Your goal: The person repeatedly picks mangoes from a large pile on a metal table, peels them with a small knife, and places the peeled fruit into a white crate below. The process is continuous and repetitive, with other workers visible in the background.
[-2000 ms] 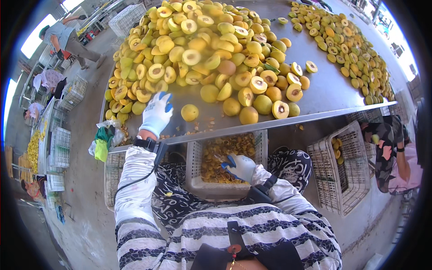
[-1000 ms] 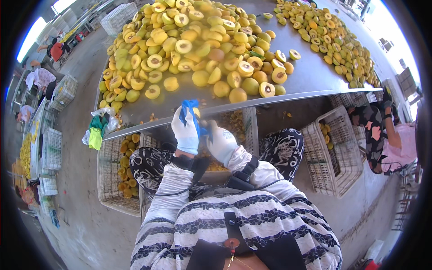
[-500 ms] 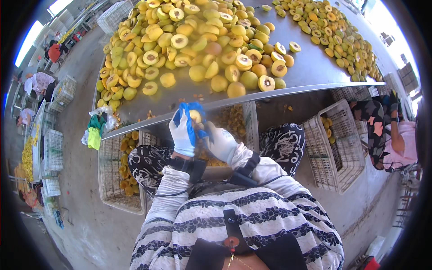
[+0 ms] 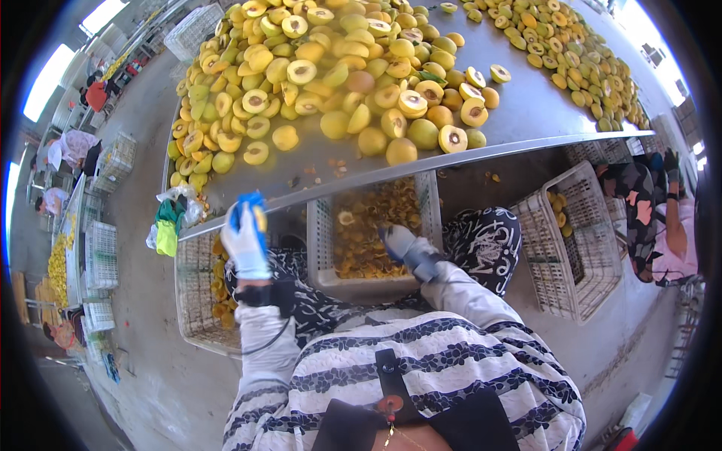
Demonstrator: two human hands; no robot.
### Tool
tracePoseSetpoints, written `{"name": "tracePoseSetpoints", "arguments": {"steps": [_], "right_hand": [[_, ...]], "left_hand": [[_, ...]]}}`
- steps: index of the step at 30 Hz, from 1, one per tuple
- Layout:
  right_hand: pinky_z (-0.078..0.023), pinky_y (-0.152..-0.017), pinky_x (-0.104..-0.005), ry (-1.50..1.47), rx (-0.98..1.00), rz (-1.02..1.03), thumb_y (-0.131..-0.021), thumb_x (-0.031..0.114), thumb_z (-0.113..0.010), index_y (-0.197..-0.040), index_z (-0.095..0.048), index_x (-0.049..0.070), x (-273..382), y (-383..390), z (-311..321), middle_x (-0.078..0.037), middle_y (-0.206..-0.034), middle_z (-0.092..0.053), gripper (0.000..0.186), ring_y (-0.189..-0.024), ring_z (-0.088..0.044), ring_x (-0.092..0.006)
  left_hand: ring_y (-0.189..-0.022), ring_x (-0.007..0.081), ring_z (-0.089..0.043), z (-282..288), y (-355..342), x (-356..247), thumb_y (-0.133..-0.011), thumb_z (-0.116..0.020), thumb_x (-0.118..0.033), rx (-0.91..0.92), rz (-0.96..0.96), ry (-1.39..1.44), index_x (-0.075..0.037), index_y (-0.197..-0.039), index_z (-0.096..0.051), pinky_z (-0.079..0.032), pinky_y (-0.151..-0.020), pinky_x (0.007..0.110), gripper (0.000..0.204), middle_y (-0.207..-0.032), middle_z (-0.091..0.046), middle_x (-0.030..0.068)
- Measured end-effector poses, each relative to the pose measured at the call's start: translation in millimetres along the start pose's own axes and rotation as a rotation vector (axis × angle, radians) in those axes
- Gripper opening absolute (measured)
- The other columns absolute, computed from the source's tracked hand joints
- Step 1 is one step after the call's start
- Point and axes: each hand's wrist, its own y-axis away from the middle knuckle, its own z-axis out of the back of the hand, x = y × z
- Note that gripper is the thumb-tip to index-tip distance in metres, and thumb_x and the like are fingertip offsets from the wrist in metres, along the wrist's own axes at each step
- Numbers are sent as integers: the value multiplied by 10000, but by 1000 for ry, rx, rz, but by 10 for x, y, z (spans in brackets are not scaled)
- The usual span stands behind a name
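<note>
Hands have moved apart: my left hand (image 4: pixel 246 244) grips a stone-fruit piece (image 4: pixel 260 219), best held gently; my right hand (image 4: pixel 401 243), I can't tell.

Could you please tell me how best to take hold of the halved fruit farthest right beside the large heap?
I'd probably grip the halved fruit by its rounded rim, coming from above and the right: its cut face shows upward, and bare tabletop on that side leaves room, while other fruit sits close on its left.

Heaped halved fruit (image 4: pixel 302 72), a metal table (image 4: pixel 538 105), crates (image 4: pixel 545 259) and co-workers (image 4: pixel 673 248) mark a fruit-processing workshop.
</note>
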Motion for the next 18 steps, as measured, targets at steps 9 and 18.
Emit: {"name": "tracePoseSetpoints", "arguments": {"steps": [9, 18], "right_hand": [[-533, -598, -386, 362, -180, 113, -988, 297, -482, -1115, -612, 6, -168, -355, 7, -195, -854, -684, 343, -685, -682, -277], [-449, -402, -314, 93, 60, 127, -1013, 348, -481, -1113, -583, 64, -80, -120, -164, -32, -656, -559, 318, -512, -556, -134]], "left_hand": [[-983, 353, -672, 615, -1671, 163, -945, -589, -325, 151, -208, -953, -9, -1098, -672, -508, -845, 385, 361, -1044, -701, 205], [-868, 248, -663, -430, -1710, 378, -744, -775, -91, 604, -84, -785, -15, -1142, -582, -541, -739, 328, 449, -1032, -668, 144]]}}
